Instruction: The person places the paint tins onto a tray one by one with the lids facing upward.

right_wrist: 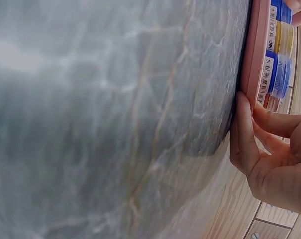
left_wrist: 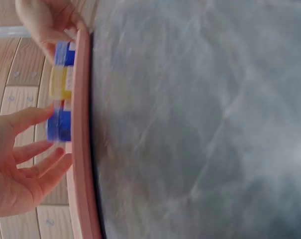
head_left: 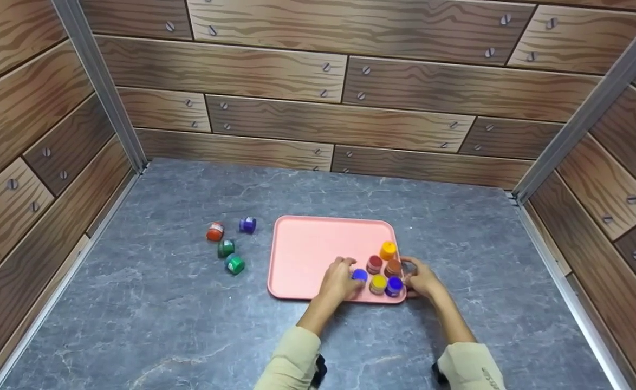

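we see four paint jars on the tabletop [head_left: 134, 303], between its left edge and the tray: a red-orange jar [head_left: 215, 232], a dark green jar [head_left: 226, 248], a bright green jar [head_left: 235, 264] and a violet jar [head_left: 247, 225]. these four are what we take to be left over.

next comes the pink tray [head_left: 307, 254], nearer the tabletop's front edge than its back, its left half bare. our left hand [head_left: 337, 280] reaches over the tray's front edge, part-open, with the blue jar [head_left: 359, 274] between thumb and fingers; we cannot tell whether it pinches that jar or has let it go.

rightward, gathered towards the tray's front right corner, stand a dark red jar [head_left: 374, 264], a yellow jar [head_left: 378, 284], an orange-yellow jar [head_left: 388, 250], a brown jar [head_left: 393, 267] and a deep blue jar [head_left: 394, 286]. counting the blue one, six of ten visible jars are on the tray, so we judge the gathering a little past halfway.

our right hand [head_left: 422, 279], nearly closed, grips the tray's right edge near that corner and holds no jar.
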`<state>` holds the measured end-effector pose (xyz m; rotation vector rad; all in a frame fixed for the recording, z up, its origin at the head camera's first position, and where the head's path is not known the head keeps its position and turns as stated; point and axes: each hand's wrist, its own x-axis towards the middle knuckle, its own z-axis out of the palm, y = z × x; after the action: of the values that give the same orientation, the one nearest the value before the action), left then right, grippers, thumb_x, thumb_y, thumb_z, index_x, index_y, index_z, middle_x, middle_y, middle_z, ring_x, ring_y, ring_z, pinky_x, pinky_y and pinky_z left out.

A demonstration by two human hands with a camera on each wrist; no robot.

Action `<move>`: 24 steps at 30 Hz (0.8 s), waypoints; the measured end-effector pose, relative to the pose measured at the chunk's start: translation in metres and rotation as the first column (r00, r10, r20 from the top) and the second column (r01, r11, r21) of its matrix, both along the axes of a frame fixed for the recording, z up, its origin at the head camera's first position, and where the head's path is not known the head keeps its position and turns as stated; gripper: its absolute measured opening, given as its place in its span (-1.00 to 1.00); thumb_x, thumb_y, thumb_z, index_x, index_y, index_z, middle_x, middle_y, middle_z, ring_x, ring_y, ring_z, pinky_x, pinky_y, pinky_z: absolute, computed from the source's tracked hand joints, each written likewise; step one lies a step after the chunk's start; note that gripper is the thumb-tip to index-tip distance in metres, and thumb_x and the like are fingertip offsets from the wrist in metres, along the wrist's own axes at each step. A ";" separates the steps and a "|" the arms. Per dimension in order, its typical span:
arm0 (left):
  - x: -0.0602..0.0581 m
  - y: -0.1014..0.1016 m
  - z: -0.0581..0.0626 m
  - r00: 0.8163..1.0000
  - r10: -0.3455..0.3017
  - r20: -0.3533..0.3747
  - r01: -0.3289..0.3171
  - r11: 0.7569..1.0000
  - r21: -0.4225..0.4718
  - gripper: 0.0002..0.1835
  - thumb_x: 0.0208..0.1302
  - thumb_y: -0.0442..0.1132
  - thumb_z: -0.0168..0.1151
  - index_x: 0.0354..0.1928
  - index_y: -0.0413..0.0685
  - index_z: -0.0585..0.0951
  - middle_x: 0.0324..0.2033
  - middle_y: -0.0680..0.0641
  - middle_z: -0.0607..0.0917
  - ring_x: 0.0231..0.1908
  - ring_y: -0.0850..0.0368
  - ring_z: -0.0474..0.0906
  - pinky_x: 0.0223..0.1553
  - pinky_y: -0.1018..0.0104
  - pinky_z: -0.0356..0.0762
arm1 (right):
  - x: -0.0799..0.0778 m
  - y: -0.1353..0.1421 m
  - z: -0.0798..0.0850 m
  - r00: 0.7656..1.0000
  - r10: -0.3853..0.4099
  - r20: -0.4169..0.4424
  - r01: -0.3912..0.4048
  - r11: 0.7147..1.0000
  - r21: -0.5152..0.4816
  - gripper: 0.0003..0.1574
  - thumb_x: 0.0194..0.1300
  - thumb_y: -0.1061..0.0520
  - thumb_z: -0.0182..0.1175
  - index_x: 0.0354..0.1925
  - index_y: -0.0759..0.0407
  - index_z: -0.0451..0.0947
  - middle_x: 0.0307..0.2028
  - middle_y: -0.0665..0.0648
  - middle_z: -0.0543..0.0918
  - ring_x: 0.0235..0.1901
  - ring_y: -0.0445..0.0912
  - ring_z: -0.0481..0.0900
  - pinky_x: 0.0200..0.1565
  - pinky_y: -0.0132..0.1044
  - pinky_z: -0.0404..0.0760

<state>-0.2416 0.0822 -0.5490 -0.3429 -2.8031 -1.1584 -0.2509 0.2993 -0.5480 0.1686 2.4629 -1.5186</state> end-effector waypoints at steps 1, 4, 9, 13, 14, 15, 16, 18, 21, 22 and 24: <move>-0.001 -0.004 0.002 1.000 0.004 -0.012 -0.004 1.000 0.020 -0.56 -0.12 -0.25 0.43 -0.11 -0.21 0.59 -0.22 -0.12 0.56 -0.18 -0.04 0.51 -0.10 0.25 0.43 | 0.000 0.000 0.000 1.000 -0.002 0.003 0.002 1.000 0.001 -0.26 0.01 0.57 -0.09 0.23 0.37 0.18 -0.50 0.16 0.37 -0.55 -0.11 0.41 -0.51 -0.23 0.57; -0.006 -0.019 0.008 0.998 0.029 -0.053 -0.024 0.996 0.086 -0.58 -0.06 -0.24 0.40 -0.11 -0.24 0.59 -0.22 -0.14 0.57 -0.17 -0.04 0.52 -0.08 0.24 0.42 | 0.000 0.000 -0.001 1.000 -0.010 0.001 0.010 1.000 0.009 -0.25 -0.01 0.58 -0.10 0.22 0.36 0.20 -0.49 0.17 0.37 -0.53 -0.09 0.41 -0.51 -0.21 0.58; -0.016 -0.056 0.019 0.989 0.092 -0.115 -0.074 0.986 0.152 -0.65 0.01 -0.31 0.34 -0.13 -0.33 0.57 -0.22 -0.21 0.58 -0.15 -0.10 0.51 -0.07 0.15 0.42 | -0.002 0.000 -0.002 1.000 -0.021 -0.008 0.021 1.000 0.014 -0.24 -0.02 0.59 -0.10 0.21 0.36 0.22 -0.49 0.18 0.37 -0.53 -0.09 0.40 -0.52 -0.22 0.57; -0.022 -0.091 0.022 0.981 0.154 -0.121 -0.133 0.978 0.161 -0.67 0.04 -0.35 0.31 -0.13 -0.36 0.57 -0.22 -0.24 0.59 -0.15 -0.13 0.51 -0.08 0.10 0.42 | -0.002 0.000 -0.002 1.000 -0.026 -0.015 0.026 1.000 0.018 -0.25 -0.02 0.59 -0.09 0.21 0.36 0.23 -0.49 0.18 0.37 -0.55 -0.09 0.40 -0.54 -0.24 0.57; -0.022 -0.100 0.023 0.978 0.173 -0.117 -0.154 0.975 0.160 -0.67 0.03 -0.35 0.32 -0.13 -0.36 0.57 -0.21 -0.24 0.60 -0.15 -0.14 0.52 -0.09 0.09 0.42 | -0.002 0.000 -0.002 1.000 -0.027 -0.015 0.028 0.999 0.017 -0.26 -0.01 0.58 -0.09 0.21 0.36 0.23 -0.49 0.18 0.37 -0.56 -0.09 0.40 -0.54 -0.24 0.57; -0.022 -0.108 0.023 0.974 0.190 -0.121 -0.171 0.974 0.150 -0.67 0.03 -0.35 0.32 -0.14 -0.36 0.57 -0.22 -0.25 0.60 -0.16 -0.14 0.52 -0.09 0.08 0.43 | -0.002 0.000 -0.002 1.000 -0.026 -0.016 0.026 1.000 0.016 -0.26 -0.01 0.58 -0.09 0.21 0.36 0.23 -0.50 0.17 0.37 -0.56 -0.09 0.41 -0.54 -0.24 0.57; -0.022 -0.117 0.023 0.970 0.209 -0.124 -0.191 0.972 0.138 -0.67 0.03 -0.35 0.32 -0.14 -0.36 0.57 -0.22 -0.25 0.61 -0.16 -0.15 0.53 -0.10 0.07 0.43 | -0.001 0.000 -0.002 1.000 -0.022 -0.016 0.022 1.000 0.015 -0.27 0.00 0.58 -0.09 0.21 0.37 0.22 -0.50 0.17 0.36 -0.56 -0.09 0.41 -0.54 -0.24 0.57; -0.021 -0.133 0.023 0.961 0.247 -0.122 -0.234 0.966 0.114 -0.67 0.02 -0.34 0.32 -0.14 -0.35 0.58 -0.22 -0.25 0.62 -0.17 -0.16 0.53 -0.12 0.07 0.43 | -0.001 0.000 -0.002 1.000 -0.023 -0.013 0.023 1.000 0.004 -0.28 0.01 0.58 -0.10 0.21 0.37 0.21 -0.50 0.17 0.36 -0.57 -0.10 0.41 -0.54 -0.23 0.57; -0.018 -0.155 0.023 0.945 0.307 -0.113 -0.299 0.951 0.081 -0.68 0.01 -0.34 0.31 -0.15 -0.36 0.59 -0.24 -0.25 0.61 -0.18 -0.17 0.53 -0.12 0.06 0.42 | 0.000 0.000 -0.003 1.000 -0.023 -0.014 0.023 1.000 -0.002 -0.28 0.01 0.58 -0.11 0.21 0.38 0.21 -0.51 0.17 0.36 -0.56 -0.10 0.41 -0.53 -0.22 0.57; -0.017 -0.162 0.022 0.937 0.331 -0.110 -0.324 0.943 0.074 -0.68 0.00 -0.34 0.31 -0.16 -0.36 0.59 -0.25 -0.25 0.61 -0.18 -0.17 0.53 -0.12 0.06 0.42 | 0.000 -0.001 -0.003 1.000 -0.028 -0.015 0.028 1.000 -0.005 -0.28 0.01 0.58 -0.11 0.21 0.37 0.22 -0.50 0.18 0.36 -0.56 -0.10 0.41 -0.53 -0.22 0.57; -0.016 -0.174 0.021 0.921 0.376 -0.105 -0.372 0.926 0.060 -0.69 -0.02 -0.34 0.31 -0.18 -0.36 0.59 -0.28 -0.25 0.61 -0.20 -0.18 0.52 -0.13 0.05 0.41 | 0.000 0.000 -0.003 0.999 -0.027 -0.020 0.027 1.000 -0.001 -0.28 0.00 0.58 -0.10 0.20 0.38 0.22 -0.50 0.19 0.37 -0.56 -0.10 0.41 -0.53 -0.22 0.57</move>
<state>-0.2574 -0.0920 -0.5275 0.1257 -2.5851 -1.0630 -0.2504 0.2988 -0.5508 0.1880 2.4848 -1.5395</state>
